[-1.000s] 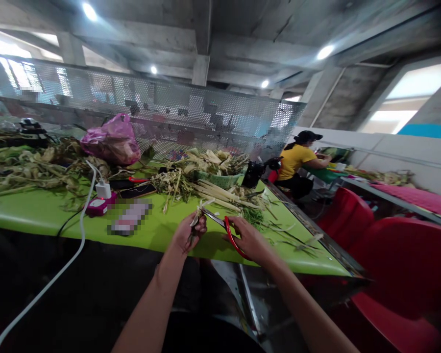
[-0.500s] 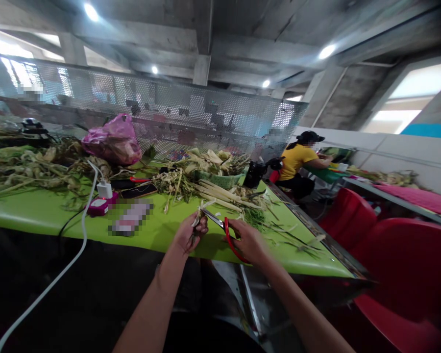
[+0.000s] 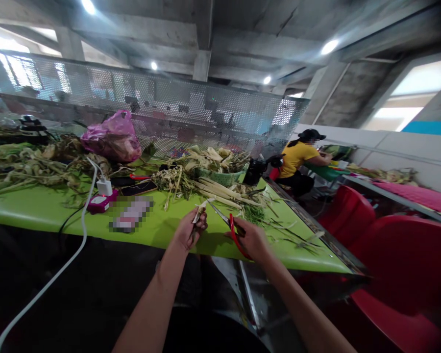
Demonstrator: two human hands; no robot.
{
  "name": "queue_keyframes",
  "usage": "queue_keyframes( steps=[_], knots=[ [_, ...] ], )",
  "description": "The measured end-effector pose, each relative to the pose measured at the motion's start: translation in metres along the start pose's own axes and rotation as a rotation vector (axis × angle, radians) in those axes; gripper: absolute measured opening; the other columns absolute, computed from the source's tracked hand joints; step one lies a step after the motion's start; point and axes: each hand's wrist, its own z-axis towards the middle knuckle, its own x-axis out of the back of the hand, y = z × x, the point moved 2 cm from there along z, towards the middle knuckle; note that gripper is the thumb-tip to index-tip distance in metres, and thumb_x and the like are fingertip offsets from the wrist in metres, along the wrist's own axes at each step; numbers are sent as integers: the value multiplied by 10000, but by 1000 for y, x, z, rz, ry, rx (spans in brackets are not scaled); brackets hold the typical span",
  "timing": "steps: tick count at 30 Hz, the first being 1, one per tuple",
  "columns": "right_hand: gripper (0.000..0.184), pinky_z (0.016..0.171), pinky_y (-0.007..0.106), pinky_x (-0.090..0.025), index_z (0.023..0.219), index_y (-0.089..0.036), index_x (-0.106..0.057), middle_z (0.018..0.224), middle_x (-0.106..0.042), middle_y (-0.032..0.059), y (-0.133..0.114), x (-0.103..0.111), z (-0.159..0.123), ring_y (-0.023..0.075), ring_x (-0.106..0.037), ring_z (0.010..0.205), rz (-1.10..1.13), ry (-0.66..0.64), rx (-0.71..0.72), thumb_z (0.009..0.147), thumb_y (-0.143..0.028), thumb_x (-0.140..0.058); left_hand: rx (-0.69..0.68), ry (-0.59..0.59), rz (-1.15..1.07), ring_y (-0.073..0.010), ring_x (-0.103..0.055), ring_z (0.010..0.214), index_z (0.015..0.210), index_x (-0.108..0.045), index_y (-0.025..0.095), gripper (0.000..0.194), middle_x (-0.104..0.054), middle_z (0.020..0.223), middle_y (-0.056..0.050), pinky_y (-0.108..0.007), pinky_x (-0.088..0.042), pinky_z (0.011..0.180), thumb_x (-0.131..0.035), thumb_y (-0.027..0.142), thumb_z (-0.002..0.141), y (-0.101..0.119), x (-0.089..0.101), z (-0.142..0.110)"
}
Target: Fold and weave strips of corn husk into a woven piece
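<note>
Between the fingers of my left hand [image 3: 191, 228] is a pale, dry piece of plant stalk [image 3: 202, 207], its top end sticking up. My right hand [image 3: 253, 239] grips red-handled scissors [image 3: 235, 236]. Their blades point up and left, with the tips close to the stalk but apart from it. Both hands are above the front edge of the green-covered table [image 3: 158, 215]. Just beyond them lie a bundle of long pale stalks [image 3: 220, 192] and a small heap of thin green trimmings [image 3: 255, 214].
A green basket [image 3: 220, 177] heaped with dry leaves stands behind. To the left are a pink plastic bag [image 3: 112, 139], a purple power socket [image 3: 102, 202] with a white cable, and piled stalks [image 3: 33, 169]. Red chairs [image 3: 400, 264] and a person in yellow [image 3: 297, 158] are at right.
My right hand has drawn the scissors slightly to the right, so the blades have come away from the stalk. My left hand has stayed nearly in place.
</note>
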Motion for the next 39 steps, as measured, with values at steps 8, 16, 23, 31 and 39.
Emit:
queue_keyframes(
  steps=[8,16,23,31,39],
  knots=[
    [400,682,340,-435,1131,-191,-618,1026,-682,122,52,32,-6,290,-630,838,-315,40,-268,762,-347,-606,-100,104,80,-72,-577,554,856,-589,127,199,-656,721,-29,-179,-478,560,-703,235,733,-5,2,2],
    [291,855,375,-399,1005,-204,-691,1040,-664,100,17,30,13,271,-576,973,323,130,-143,801,-386,-592,-57,65,171,-115,-649,646,921,-628,118,283,-689,812,-44,-219,-528,634,-746,188,673,-7,-6,-3],
    [328,617,276,-455,877,-175,-664,764,-673,33,-12,-33,39,165,-592,664,710,155,-185,802,-479,-565,-32,5,228,-106,-626,693,912,-629,138,275,-665,858,-32,-233,-531,669,-749,185,669,-10,-8,-4],
    [248,575,256,-384,722,-177,-586,633,-560,-12,-6,-52,36,126,-477,580,881,372,-269,734,-420,-636,-12,6,367,-57,-572,553,879,-630,136,289,-640,722,5,-168,-454,566,-768,260,658,-12,-7,-2],
    [229,563,254,-348,685,-182,-584,600,-533,-26,-2,-51,37,117,-433,563,958,393,-296,697,-391,-675,-26,-27,477,-50,-500,547,855,-640,132,264,-601,677,14,-164,-389,552,-741,300,679,-13,-6,-4]
  ],
)
